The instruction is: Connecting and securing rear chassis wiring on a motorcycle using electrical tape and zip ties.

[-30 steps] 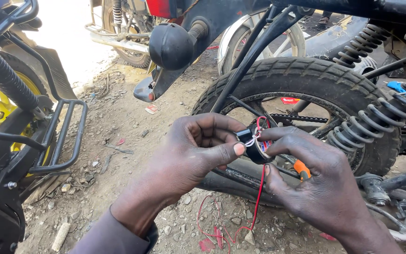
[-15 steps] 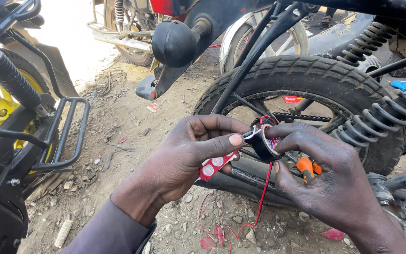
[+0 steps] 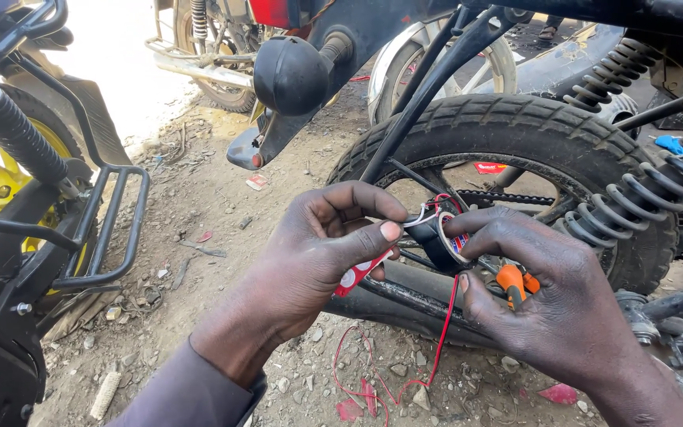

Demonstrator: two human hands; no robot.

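Beside the rear wheel: both hands working a roll of black insulating tape over thin wires

Nearest the camera, the left hand (image 3: pixel 322 253) is closed in a pinch, thumb pressed on the tape roll (image 3: pixel 435 237) and a red-and-white tag tucked under its fingers; the right hand (image 3: pixel 547 308) grips the roll's far side with curled fingers and holds an orange-handled tool (image 3: pixel 513 283) against the palm. The roll is judged light, stiff at its core, tacky on the face, best held by the rim. The red wire (image 3: pixel 446 332) hangs limp to the dirt, thin and pliable. Behind, the knobbly rubber tyre (image 3: pixel 515 130) and coiled steel shock spring (image 3: pixel 634 205) stand over gravelly ground
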